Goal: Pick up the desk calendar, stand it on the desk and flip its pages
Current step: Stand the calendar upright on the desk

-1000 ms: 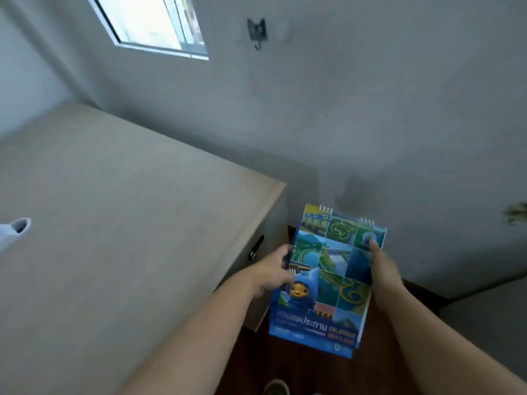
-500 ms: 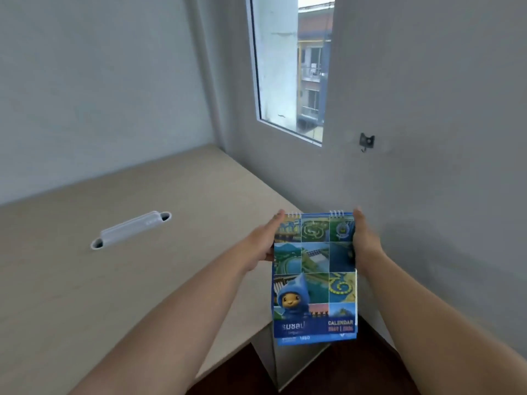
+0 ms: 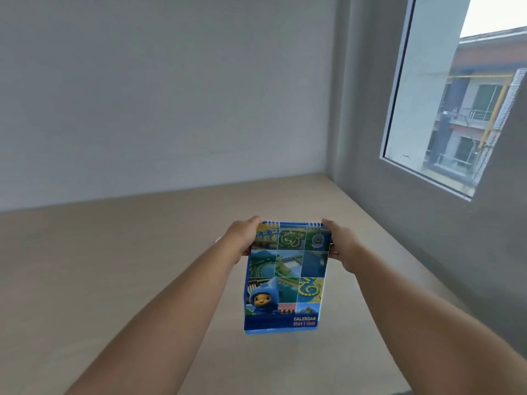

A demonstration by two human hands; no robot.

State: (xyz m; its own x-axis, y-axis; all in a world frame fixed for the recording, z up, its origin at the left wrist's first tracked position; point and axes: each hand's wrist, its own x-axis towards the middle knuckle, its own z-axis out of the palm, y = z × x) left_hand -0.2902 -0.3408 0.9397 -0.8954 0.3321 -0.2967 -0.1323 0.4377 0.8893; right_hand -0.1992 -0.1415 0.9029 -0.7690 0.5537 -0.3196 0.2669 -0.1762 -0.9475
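Blue spiral-bound desk calendar with photo-tile cover and cartoon mascot point(image 3: 286, 277), held in the air between both hands, above the pale beige wooden desk point(image 3: 114, 266) and apparently clear of it. Long axis running from the wire-bound top edge, away from the body, down to the "CALENDAR" strip, nearest the body; cover tilted to face the camera. Left hand point(image 3: 242, 238) closed on the upper left corner, right hand point(image 3: 340, 246) closed on the upper right corner, both level with the binding, neither plainly nearer. Lower edge free, hanging below and nearer than the grips. Position over the desk's right part, toward the right edge by the grey wall with the window point(image 3: 456, 104). Judged next: lowering the free bottom edge to the desk surface, base spread for standing. Folded base state not discernible.
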